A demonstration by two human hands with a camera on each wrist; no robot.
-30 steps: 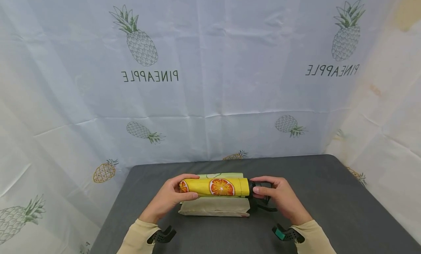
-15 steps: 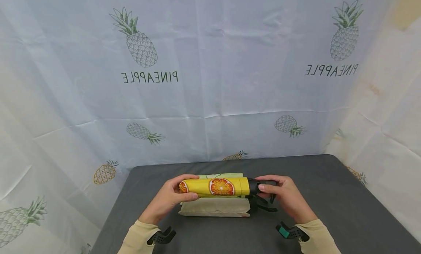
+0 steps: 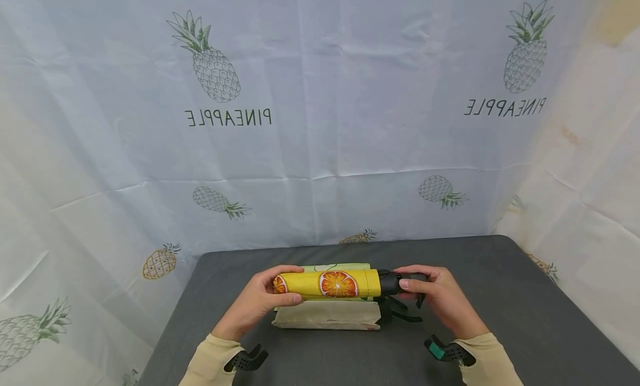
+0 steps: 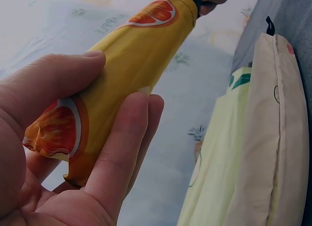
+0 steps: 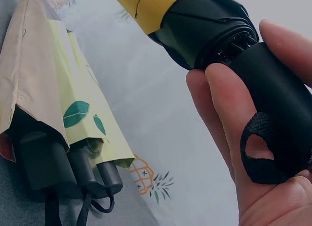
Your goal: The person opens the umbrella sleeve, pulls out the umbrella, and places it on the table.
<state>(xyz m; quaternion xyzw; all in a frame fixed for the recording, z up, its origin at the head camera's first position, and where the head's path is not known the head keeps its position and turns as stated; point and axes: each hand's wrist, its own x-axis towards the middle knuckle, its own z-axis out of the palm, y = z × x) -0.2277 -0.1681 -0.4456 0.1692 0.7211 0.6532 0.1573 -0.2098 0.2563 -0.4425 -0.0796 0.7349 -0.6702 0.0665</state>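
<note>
A folding umbrella in a yellow sleeve printed with orange slices lies level between my hands, above the other umbrellas. My left hand grips the sleeve's left end, thumb on the near side. On the right, the black umbrella sticks partly out of the sleeve's mouth. My right hand holds its black handle, and a wrist strap loops beside the palm in the right wrist view. How much umbrella is inside the sleeve is hidden.
Behind and below lie umbrellas in a beige sleeve and light green sleeves, their black handles and straps pointing right. They rest on a dark grey table. A pineapple-print curtain hangs behind.
My right hand has moved right with the handle, and more of the black umbrella shows outside the yellow sleeve. My left hand has stayed in place.
</note>
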